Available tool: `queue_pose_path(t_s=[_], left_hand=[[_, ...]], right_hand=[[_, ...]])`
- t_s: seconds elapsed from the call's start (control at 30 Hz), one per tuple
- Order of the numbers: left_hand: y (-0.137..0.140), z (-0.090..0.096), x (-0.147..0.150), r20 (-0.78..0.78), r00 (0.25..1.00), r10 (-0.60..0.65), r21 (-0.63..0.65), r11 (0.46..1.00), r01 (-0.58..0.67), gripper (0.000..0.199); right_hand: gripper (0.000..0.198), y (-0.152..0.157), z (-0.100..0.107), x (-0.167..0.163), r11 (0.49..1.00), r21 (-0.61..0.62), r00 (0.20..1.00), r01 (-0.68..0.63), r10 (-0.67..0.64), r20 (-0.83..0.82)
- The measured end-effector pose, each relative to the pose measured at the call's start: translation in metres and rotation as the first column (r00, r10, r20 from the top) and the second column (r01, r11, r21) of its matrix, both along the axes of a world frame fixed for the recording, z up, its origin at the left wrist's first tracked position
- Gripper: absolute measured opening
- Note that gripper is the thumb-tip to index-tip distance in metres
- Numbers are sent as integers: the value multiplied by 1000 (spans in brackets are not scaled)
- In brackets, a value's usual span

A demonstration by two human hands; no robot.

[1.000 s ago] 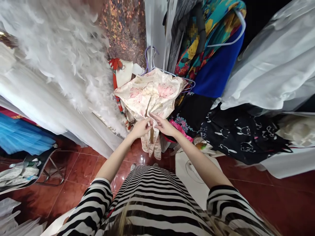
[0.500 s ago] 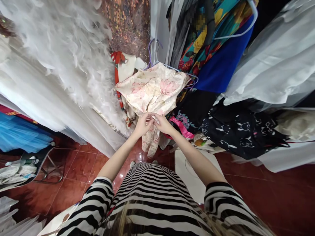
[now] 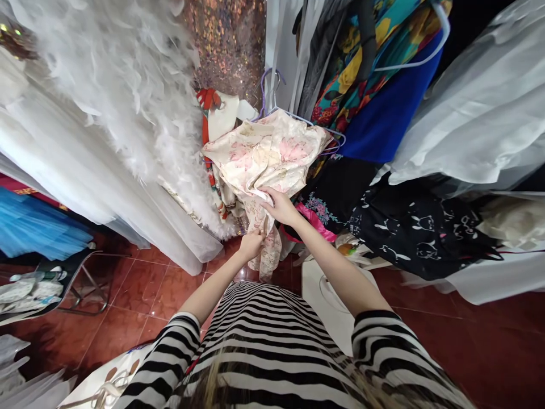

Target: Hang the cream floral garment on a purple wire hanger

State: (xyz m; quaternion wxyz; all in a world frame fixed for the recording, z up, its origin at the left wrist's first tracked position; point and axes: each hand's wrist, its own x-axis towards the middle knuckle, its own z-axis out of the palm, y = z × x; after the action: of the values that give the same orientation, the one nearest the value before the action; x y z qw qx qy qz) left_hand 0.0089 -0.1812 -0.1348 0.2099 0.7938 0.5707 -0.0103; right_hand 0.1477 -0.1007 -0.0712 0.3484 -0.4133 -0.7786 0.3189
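Observation:
A cream garment with pink flowers, perhaps a dress, hangs in front of me on a pale hanger. My right hand pinches its cloth near the middle of the front. Lower and to the left, my left hand is closed on the edge of the same cloth. The garment's lower part hangs down between and below my hands. A purple hanger shows behind its top. What exactly lies between my fingertips is hidden.
White feathered and gauzy gowns hang close on the left. To the right hang a blue cloth, a black patterned garment and white skirts. A white stool stands by my right arm, on red floor tiles.
My hands, together at the garment's front before, have parted. The left has moved down along the cloth and the right stays near the middle. The lower cloth has swung slightly right.

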Motion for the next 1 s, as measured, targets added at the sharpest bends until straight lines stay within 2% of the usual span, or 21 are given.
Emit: queue_pose_path(t_s=[0.07, 0.2, 0.3, 0.4, 0.53, 0.73, 1.0], left_hand=[[2, 0, 2, -48, 999, -7, -22, 1000, 6, 17], [8, 6, 5, -95, 995, -20, -41, 999, 16, 33], [13, 11, 6, -93, 995, -21, -40, 999, 18, 37], [17, 13, 7, -71, 997, -11, -44, 999, 8, 30], [20, 13, 8, -15, 1000, 10, -54, 999, -10, 20], [25, 14, 5, 105, 993, 62, -75, 996, -54, 21], [27, 8, -2, 247, 961, 126, -79, 991, -109, 24]], right_hand=[[41, 2, -1, 0, 1000, 16, 1000, -7, 7, -15], [43, 7, -5, 5, 998, 60, 998, -10, 14, -67], [51, 6, -9, 9, 999, 37, 998, -36, 38, -55], [58, 4, -18, 12, 989, -75, 992, -129, 129, 0], [53, -1, -36, 19, 968, -175, 975, -180, 199, 97], [46, -10, -54, 33, 967, -194, 951, -168, 211, 227], [42, -21, -54, 28, 974, -171, 863, -148, 212, 459]])
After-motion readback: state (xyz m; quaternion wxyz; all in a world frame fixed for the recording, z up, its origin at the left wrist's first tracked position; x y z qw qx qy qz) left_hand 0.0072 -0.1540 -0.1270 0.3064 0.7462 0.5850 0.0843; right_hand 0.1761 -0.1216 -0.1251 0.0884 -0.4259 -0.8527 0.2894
